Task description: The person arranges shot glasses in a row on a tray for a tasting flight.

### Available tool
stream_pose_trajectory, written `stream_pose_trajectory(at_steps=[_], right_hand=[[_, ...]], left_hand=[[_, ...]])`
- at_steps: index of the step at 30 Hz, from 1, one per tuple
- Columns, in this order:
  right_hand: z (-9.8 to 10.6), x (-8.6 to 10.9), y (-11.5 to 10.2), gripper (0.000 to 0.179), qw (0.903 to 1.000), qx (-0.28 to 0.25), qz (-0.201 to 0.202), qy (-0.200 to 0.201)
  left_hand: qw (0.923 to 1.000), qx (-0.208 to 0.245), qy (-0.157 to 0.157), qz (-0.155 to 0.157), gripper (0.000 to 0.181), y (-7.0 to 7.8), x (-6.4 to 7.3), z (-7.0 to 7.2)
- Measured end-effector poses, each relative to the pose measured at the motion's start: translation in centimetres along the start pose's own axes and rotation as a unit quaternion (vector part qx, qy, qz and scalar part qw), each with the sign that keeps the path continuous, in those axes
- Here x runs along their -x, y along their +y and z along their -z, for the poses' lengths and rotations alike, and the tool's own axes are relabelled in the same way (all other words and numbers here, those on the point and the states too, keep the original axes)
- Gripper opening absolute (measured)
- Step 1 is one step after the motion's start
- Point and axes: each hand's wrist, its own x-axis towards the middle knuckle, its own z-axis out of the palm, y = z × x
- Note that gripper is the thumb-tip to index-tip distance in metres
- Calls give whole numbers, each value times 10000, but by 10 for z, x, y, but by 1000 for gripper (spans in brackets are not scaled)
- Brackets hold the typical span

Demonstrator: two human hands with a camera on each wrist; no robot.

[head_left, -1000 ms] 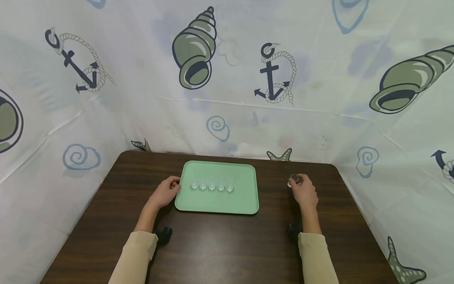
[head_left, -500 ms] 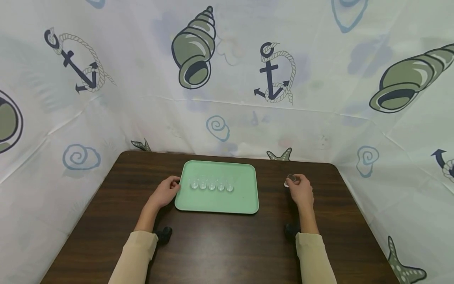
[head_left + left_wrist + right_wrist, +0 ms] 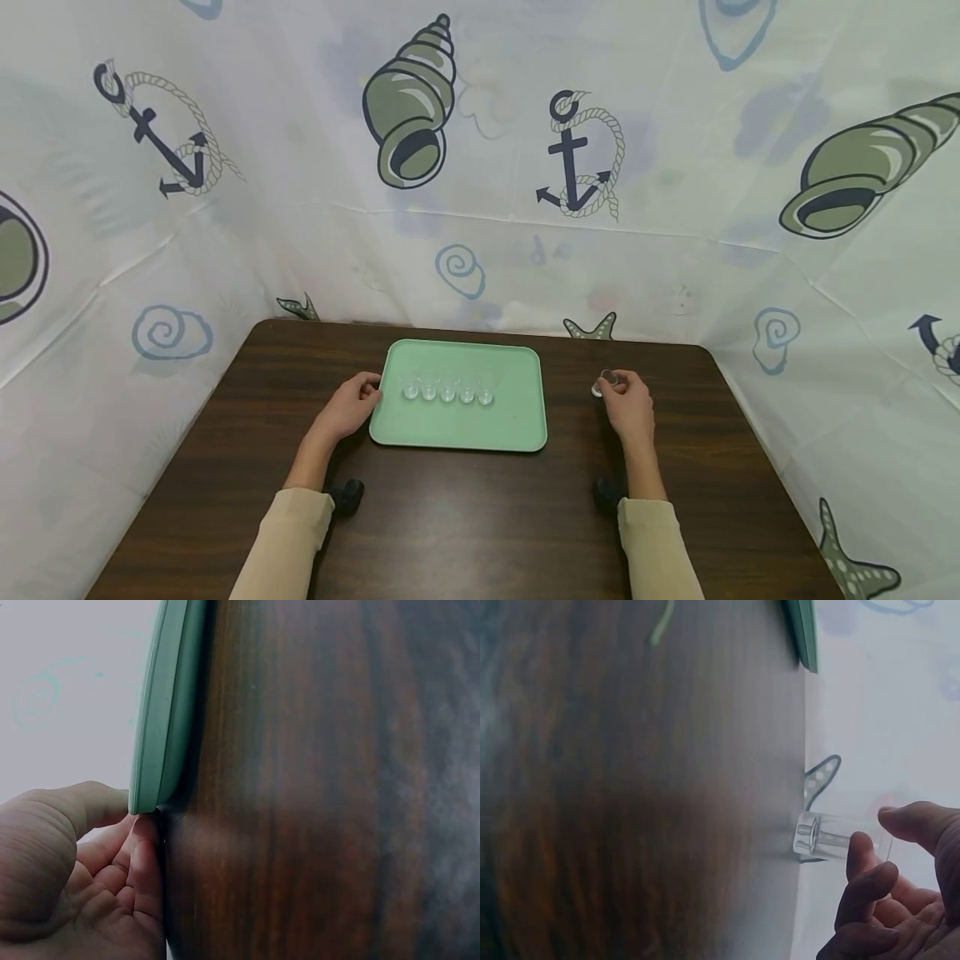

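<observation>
Several small clear shot glasses [image 3: 447, 392] stand in a row on a light green tray [image 3: 465, 429] in the head view. At the tray's left edge, my left hand [image 3: 352, 405] pinches the rim, with the thumb [image 3: 101, 804] at its upper side and curled fingers below. Right of the tray, my right hand [image 3: 632, 408] holds another clear shot glass [image 3: 831, 836] upright near its rim, between thumb and fingers. Its thick base is at or just above the table; I cannot tell if it touches.
The dark wooden table [image 3: 465, 525] has rounded far corners. Behind it and at both sides hangs a white curtain [image 3: 510, 175] printed with shells, anchors and starfish. A dark strap mount [image 3: 347, 497] sits at the left wrist, and a similar one [image 3: 607, 495] at the right.
My right hand has moved a little left towards the tray with the shot glass in it. The left hand, the tray and the row of glasses have stayed put.
</observation>
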Motion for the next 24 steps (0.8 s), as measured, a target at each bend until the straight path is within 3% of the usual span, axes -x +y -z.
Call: stream_pose_trajectory(at_steps=[15, 24], right_hand=[[-3, 12, -11, 55, 9988, -440, 74, -206], [-11, 25, -24, 52, 9966, -639, 426, -290]], left_hand=[[10000, 8, 10, -2, 47, -1, 1, -1], [10000, 31, 20, -25, 47, 1, 1, -1]])
